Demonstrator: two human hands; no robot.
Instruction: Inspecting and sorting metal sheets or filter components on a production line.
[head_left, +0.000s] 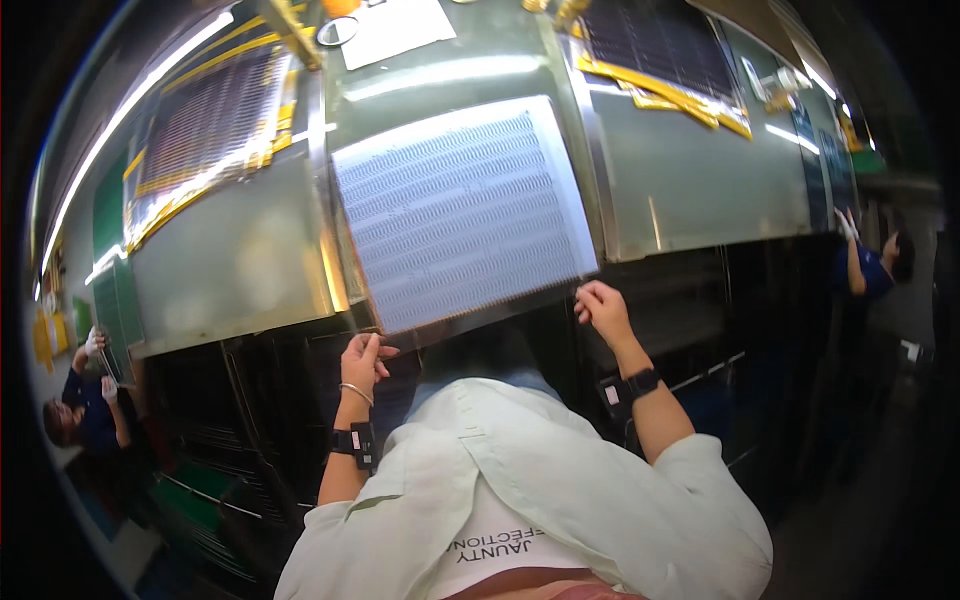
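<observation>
A large thin film sheet [455, 215], printed with rows of a fine repeating pattern, lies over a bright bluish-white surface in front of me. Its clear, dark-looking near edge hangs past the table toward my body. My left hand [366, 360] pinches the near left corner between thumb and fingers. At the near right corner, my right hand [602, 308] has its fingertips closed on the same edge. Both arms are bent, with a black device strapped at each wrist.
Stacked dark patterned sheets with yellow edges [215, 130] lie to the left, and a similar stack [660, 55] sits to the right. Metal rails [590, 150] flank the middle station. Farther off, a white paper [400, 30] and a tape roll [337, 31] rest. Co-workers stand at both sides.
</observation>
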